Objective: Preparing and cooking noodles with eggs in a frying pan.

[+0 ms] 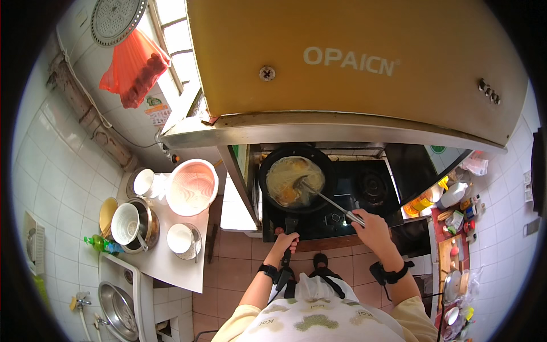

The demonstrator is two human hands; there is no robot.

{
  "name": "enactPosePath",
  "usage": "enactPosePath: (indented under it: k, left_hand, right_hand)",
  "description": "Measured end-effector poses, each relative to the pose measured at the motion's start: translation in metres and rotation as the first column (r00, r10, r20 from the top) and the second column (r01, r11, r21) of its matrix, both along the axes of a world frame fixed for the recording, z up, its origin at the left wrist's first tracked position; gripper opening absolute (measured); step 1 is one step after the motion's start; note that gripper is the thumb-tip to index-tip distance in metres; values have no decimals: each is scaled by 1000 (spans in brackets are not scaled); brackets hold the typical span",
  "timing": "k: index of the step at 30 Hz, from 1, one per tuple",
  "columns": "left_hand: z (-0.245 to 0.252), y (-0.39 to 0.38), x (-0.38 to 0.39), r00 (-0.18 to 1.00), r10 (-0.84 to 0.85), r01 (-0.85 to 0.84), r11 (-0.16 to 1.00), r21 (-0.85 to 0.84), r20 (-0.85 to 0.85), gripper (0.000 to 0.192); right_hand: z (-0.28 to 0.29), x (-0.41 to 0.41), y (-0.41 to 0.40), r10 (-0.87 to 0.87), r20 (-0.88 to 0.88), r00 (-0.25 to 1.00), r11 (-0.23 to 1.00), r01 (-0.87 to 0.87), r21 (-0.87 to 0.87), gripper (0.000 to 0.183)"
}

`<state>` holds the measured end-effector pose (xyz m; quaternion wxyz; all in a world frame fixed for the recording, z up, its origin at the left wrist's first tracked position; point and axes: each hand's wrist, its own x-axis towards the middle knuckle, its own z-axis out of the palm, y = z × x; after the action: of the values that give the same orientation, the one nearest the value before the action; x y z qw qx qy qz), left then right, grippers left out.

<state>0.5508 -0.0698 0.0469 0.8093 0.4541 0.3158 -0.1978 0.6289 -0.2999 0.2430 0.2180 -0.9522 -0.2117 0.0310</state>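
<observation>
A black wok (266, 197) sits on the left burner of a black glass gas stove (342, 227), under the range hood. In it is pale liquid with what look like noodles (295, 167) and an orange-yellow piece, perhaps egg (287, 196). My left hand (285, 244) is closed around the wok's black handle (291, 224). With my right hand (372, 231) I grip the end of a long metal cooking utensil (331, 203). Its head rests in the wok's contents and is partly hidden, so ladle or spatula I cannot tell.
A gold range hood (342, 94) overhangs the stove. Left, a white table (171, 267) bears a pink colander (192, 188), bowls and a pot, beside a sink (143, 299). Bottles (453, 195) and a cutting board (446, 260) line the right counter. A red bag (132, 72) hangs upper left.
</observation>
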Motion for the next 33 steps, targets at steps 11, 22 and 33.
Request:
enactPosePath:
  k: [11,22,33]
  left_hand:
    - [0,-1,0,1000,-9,10,1000,7,-18,23]
    - [-2,-1,0,1000,-9,10,1000,16,-21,23]
    - [-4,0,3,999,-16,17,1000,21,-46,24]
  right_hand:
    - [-72,16,18,-34,26,999,992,30,122,33]
    - [-76,-1,4,15,-59,998,962,2,271,33]
    - [-72,5,19,-23,49,999,936,4,352,30]
